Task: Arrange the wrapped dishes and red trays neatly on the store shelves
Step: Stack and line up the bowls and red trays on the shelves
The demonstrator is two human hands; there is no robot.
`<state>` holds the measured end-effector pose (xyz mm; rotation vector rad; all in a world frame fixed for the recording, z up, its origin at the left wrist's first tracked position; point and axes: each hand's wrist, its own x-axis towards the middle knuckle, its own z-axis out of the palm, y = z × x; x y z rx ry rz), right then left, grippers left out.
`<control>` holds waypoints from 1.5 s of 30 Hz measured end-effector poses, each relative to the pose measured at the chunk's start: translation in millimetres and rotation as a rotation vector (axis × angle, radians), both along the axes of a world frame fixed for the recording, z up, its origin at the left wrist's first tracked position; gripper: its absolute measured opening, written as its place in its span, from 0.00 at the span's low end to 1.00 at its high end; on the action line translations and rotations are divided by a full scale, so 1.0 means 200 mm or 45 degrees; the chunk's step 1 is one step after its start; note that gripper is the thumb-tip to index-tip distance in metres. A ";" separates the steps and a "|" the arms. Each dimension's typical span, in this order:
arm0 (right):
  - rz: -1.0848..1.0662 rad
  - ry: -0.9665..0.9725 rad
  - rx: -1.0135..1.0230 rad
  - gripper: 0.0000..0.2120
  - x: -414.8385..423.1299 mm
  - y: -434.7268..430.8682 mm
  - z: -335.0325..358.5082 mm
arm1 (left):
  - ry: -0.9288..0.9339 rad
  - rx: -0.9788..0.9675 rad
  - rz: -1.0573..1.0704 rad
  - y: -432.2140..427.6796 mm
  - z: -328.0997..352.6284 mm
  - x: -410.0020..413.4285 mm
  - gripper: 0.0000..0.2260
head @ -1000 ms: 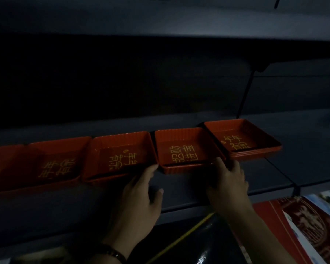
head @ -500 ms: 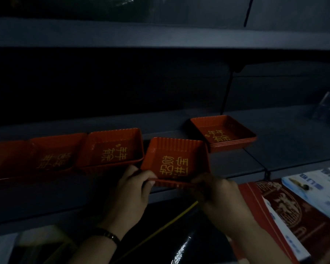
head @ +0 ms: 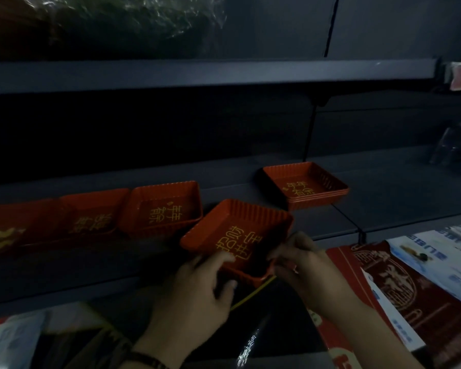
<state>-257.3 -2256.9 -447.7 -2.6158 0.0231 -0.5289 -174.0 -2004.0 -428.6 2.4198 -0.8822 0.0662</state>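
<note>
- You held the red tray raised and tilted, in front and to the left of the stack of trays.
- Your left hand curled its fingers over the tray's near-left rim. Your right hand pinched the near-right corner, fingers closed on the rim.
- The tray sat skewed, with one corner aimed toward the back, left of the stack. It looked nearly square, so it had no clear long axis, and its gold lettering ran sideways.
- To seat it well, I judge you needed to level it, square its sides with the stack's, and slide it into the gap left of the stack, beside the row of trays.
</note>
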 end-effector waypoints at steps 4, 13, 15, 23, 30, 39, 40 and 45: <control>0.009 -0.136 -0.027 0.11 -0.05 0.07 0.02 | 0.079 -0.125 -0.082 -0.04 -0.03 -0.12 0.20; -0.174 -0.311 0.145 0.20 -0.16 0.06 0.10 | 0.024 -0.485 -0.108 -0.10 0.00 -0.19 0.06; -0.284 -0.370 0.201 0.19 -0.18 0.02 0.13 | -0.016 -0.508 -0.127 -0.12 0.04 -0.18 0.06; -0.329 -0.358 0.465 0.27 -0.14 -0.14 0.16 | -0.254 -0.502 -0.122 -0.41 0.18 0.07 0.06; -0.333 -0.146 0.651 0.37 -0.01 -0.32 0.10 | -0.240 -0.571 -0.160 -0.78 0.16 0.40 0.04; -0.436 0.041 0.543 0.33 0.07 -0.36 0.05 | -0.195 -0.564 -0.148 -1.15 0.04 0.62 0.03; -0.447 0.046 0.544 0.32 0.07 -0.37 0.04 | -0.185 -0.557 -0.152 -1.18 0.03 0.64 0.03; -0.556 0.049 0.553 0.28 0.07 -0.42 0.06 | -0.146 -0.546 -0.185 -1.26 0.02 0.65 0.04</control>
